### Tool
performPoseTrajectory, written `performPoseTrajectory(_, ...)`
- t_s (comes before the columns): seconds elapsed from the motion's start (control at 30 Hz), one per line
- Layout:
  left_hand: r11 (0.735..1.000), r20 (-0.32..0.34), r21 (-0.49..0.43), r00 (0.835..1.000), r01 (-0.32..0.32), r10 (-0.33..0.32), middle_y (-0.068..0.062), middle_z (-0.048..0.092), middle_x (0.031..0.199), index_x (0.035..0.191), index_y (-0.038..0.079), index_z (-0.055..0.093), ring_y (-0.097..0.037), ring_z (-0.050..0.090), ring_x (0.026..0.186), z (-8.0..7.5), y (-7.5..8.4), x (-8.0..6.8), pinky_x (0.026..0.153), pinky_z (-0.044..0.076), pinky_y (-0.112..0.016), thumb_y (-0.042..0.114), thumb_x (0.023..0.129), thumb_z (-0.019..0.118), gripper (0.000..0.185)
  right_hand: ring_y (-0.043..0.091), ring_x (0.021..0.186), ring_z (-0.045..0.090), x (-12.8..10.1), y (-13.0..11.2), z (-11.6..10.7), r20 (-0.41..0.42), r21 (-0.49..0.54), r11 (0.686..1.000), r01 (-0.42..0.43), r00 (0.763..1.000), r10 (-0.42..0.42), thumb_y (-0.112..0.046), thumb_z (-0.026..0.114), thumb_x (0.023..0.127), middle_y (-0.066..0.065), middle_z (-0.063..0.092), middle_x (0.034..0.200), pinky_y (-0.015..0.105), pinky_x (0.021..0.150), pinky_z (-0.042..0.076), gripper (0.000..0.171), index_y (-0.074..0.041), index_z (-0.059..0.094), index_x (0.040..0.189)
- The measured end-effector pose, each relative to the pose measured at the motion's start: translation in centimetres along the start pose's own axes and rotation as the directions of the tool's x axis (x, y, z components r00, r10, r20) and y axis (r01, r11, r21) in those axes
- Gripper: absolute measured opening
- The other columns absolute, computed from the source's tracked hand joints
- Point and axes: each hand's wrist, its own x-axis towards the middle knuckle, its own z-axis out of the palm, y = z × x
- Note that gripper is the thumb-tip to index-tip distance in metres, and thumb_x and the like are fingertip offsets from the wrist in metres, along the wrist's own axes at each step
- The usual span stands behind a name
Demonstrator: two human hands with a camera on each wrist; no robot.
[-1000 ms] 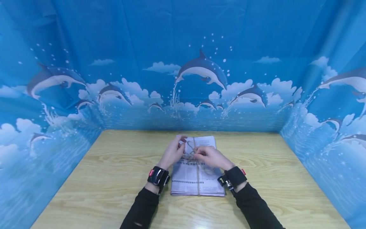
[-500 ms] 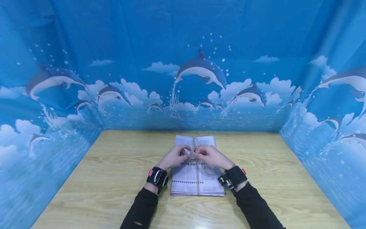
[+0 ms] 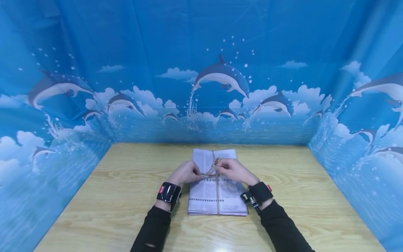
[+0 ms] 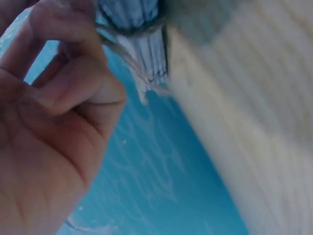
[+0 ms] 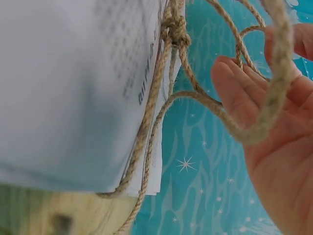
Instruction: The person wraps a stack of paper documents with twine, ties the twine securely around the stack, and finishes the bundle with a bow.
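Note:
A stack of folded newspapers lies on the table, with jute twine crossed round it. At the stack's left side my left hand pinches a strand of the twine and holds it out from the crossing. My right hand pinches a twine loop just right of the middle. In the right wrist view a knot sits against the papers, and loose twine curves past the right fingers. The left wrist view shows the left thumb bent towards the fingertips, partly cut off by the frame.
A pale wood-grain table surrounds the stack. Blue curtains printed with dolphins stand along the back and both sides. Each wrist wears a black strap with a camera; the left strap is beside the stack.
My left hand came down from the top of the stack towards the knot, then drew left with a twine strand. The right hand stays nearly in place, pinching the twine.

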Motion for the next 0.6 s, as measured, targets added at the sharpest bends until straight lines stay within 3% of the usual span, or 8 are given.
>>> performPoseTrajectory(0.13, 0.997, -0.010, 0.070, 1.000, 0.028, -0.027, 0.000, 0.067, 0.078, 0.082, 0.011, 0.075, -0.015, 0.059, 0.069, -0.6, 0.5, -0.3, 0.062, 0.049, -0.028, 0.013, 0.076, 0.080, 0.008, 0.008, 0.064, 0.048, 0.1, 0.0, 0.1, -0.005, 0.006, 1.000, 0.020, 1.000, -0.020, -0.021, 0.059, 0.099, -0.007, 0.051, 0.071, 0.024, 0.064, 0.041, 0.019, -0.011, 0.066, 0.085)
performPoseTrajectory(0.23, 0.998, -0.075, 0.056, 0.997, -0.030, 0.035, -0.005, 0.070, 0.100, 0.106, 0.009, 0.073, -0.021, 0.064, 0.090, -0.9, 1.3, -0.3, 0.077, 0.052, -0.034, 0.013, 0.083, 0.075, 0.023, 0.007, 0.063, 0.047, 0.1, -0.2, 0.2, 0.008, 0.014, 0.999, 0.042, 0.999, -0.042, -0.020, 0.059, 0.098, -0.007, 0.051, 0.071, 0.023, 0.062, 0.042, 0.017, -0.007, 0.067, 0.089)
performPoseTrajectory(0.3, 0.993, -0.146, 0.046, 0.983, -0.108, 0.114, -0.008, 0.067, 0.117, 0.122, 0.010, 0.066, -0.024, 0.064, 0.105, -0.8, 2.0, -0.2, 0.087, 0.052, -0.039, 0.011, 0.089, 0.068, 0.033, 0.007, 0.062, 0.047, 0.1, -0.3, 0.3, 0.017, 0.018, 0.999, 0.048, 0.999, -0.049, -0.019, 0.059, 0.098, -0.007, 0.050, 0.071, 0.023, 0.061, 0.041, 0.017, -0.006, 0.067, 0.090)
performPoseTrajectory(0.4, 0.967, -0.231, 0.079, 0.939, -0.243, 0.255, -0.009, 0.060, 0.136, 0.137, 0.011, 0.055, -0.026, 0.057, 0.124, -0.2, 3.0, 0.4, 0.102, 0.047, -0.042, 0.006, 0.095, 0.060, 0.043, 0.006, 0.062, 0.047, 0.0, -0.4, 0.4, 0.027, 0.009, 0.999, 0.045, 0.999, -0.046, -0.019, 0.058, 0.099, -0.008, 0.051, 0.071, 0.022, 0.061, 0.041, 0.017, -0.006, 0.066, 0.090)
performPoseTrajectory(0.5, 0.944, -0.235, 0.104, 0.915, -0.312, 0.328, -0.008, 0.060, 0.137, 0.142, 0.014, 0.051, -0.024, 0.060, 0.120, 0.7, 3.5, 1.0, 0.101, 0.048, -0.039, 0.005, 0.097, 0.057, 0.047, 0.006, 0.064, 0.050, 0.0, -0.3, 0.6, 0.036, -0.004, 0.999, 0.043, 0.998, -0.043, -0.019, 0.058, 0.099, -0.008, 0.055, 0.073, 0.022, 0.063, 0.043, 0.016, -0.007, 0.066, 0.091)
performPoseTrajectory(0.6, 0.940, -0.250, 0.078, 0.906, -0.331, 0.340, -0.007, 0.068, 0.124, 0.130, 0.012, 0.062, -0.020, 0.065, 0.109, 1.3, 3.5, 1.3, 0.093, 0.052, -0.035, 0.004, 0.095, 0.060, 0.036, 0.006, 0.067, 0.052, 0.1, -0.3, 0.7, 0.047, -0.010, 0.999, 0.041, 0.998, -0.041, -0.020, 0.059, 0.098, -0.008, 0.058, 0.076, 0.022, 0.064, 0.044, 0.017, -0.007, 0.068, 0.093)
